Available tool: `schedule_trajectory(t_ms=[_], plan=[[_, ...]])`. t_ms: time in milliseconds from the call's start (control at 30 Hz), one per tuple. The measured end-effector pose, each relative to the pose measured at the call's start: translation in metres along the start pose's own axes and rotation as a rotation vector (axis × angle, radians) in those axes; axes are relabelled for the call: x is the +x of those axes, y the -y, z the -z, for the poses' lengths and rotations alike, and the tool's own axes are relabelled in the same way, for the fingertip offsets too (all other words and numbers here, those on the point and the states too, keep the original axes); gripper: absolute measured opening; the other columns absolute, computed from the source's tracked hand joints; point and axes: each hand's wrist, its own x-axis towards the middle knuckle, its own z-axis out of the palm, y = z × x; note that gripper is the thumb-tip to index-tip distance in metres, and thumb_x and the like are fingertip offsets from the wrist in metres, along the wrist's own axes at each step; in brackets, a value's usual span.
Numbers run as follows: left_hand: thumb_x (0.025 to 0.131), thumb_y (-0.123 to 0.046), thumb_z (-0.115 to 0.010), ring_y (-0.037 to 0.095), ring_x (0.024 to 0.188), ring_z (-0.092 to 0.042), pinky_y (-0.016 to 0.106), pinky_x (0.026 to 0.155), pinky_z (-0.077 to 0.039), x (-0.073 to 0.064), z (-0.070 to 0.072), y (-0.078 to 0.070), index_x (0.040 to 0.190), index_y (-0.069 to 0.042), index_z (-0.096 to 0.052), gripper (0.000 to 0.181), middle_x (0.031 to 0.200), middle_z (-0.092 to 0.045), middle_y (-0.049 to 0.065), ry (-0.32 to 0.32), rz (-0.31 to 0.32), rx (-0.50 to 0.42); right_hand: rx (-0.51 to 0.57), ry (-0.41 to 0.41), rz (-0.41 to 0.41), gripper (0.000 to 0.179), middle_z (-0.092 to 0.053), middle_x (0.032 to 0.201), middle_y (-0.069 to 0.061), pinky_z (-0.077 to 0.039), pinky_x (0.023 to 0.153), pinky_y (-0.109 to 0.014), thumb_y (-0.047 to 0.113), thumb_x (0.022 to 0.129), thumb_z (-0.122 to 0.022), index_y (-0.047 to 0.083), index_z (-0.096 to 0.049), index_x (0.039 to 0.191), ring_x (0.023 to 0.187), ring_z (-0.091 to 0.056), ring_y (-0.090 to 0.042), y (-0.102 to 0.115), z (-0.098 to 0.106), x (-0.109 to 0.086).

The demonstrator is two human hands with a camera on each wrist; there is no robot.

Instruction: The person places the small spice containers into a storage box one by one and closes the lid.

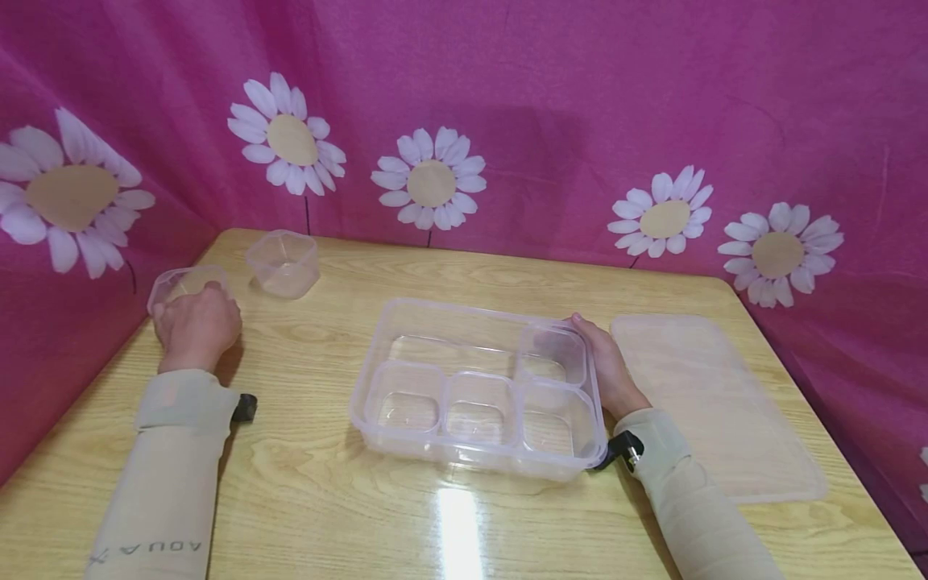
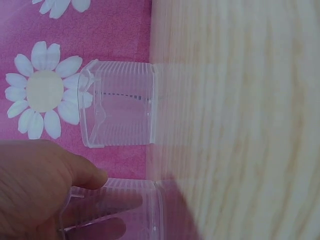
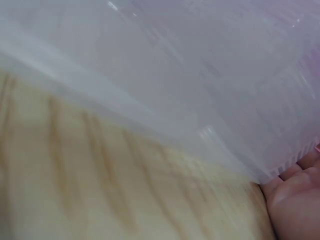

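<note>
At the table's far left, my left hand (image 1: 199, 322) pinches the side wall of a small clear plastic cup (image 1: 168, 288). In the left wrist view, the thumb lies at this cup's (image 2: 145, 200) rim and fingers show through its wall. Another small clear cup (image 1: 285, 270) stands just to the right, untouched. A large clear plastic box (image 1: 420, 453) sits mid-table, with several small cups (image 1: 478, 411) inside along its front and right side. My right hand (image 1: 609, 366) holds the box's right side near the back corner; its lower fingers are partly hidden.
A flat translucent lid (image 1: 710, 411) lies on the wooden table (image 1: 326, 515) right of the right hand. A pink cloth with white flowers (image 1: 522, 121) hangs behind the table and along its sides.
</note>
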Motion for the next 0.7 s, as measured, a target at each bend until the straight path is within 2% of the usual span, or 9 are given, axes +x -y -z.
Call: schedule_trajectory(t_ms=[200, 400, 700], plan=[[0.105, -0.020, -0.035, 0.063, 0.094, -0.058, 0.059, 0.080, -0.032, 0.0002, 0.0005, 0.0004, 0.111, 0.012, -0.051, 0.037, 0.105, -0.060, 0.048, 0.007, 0.001, -0.010, 0.004, 0.005, 0.004, 0.042, -0.075, 0.098, 0.013, -0.051, 0.096, -0.023, 0.044, 0.111, -0.034, 0.030, -0.071, 0.096, 0.099, -0.066, -0.006, 0.0005, -0.0004, -0.0002], [0.105, -0.020, -0.034, 0.059, 0.087, -0.061, 0.062, 0.082, -0.036, 0.0017, 0.0021, -0.0001, 0.109, 0.012, -0.052, 0.037, 0.101, -0.062, 0.046, 0.025, -0.011, -0.007, -0.002, 0.001, 0.002, 0.042, -0.074, 0.098, 0.014, -0.050, 0.096, -0.023, 0.044, 0.111, -0.035, 0.030, -0.071, 0.096, 0.098, -0.065, -0.006, 0.0011, -0.0001, -0.0007], [0.104, -0.020, -0.034, 0.062, 0.098, -0.060, 0.063, 0.084, -0.036, 0.0023, 0.0037, -0.0008, 0.112, 0.011, -0.053, 0.037, 0.109, -0.060, 0.046, 0.070, -0.012, -0.002, -0.030, -0.006, 0.002, 0.041, -0.073, 0.100, 0.013, -0.051, 0.097, -0.023, 0.048, 0.110, -0.036, 0.030, -0.071, 0.098, 0.099, -0.064, -0.007, 0.0008, 0.0017, -0.0009]])
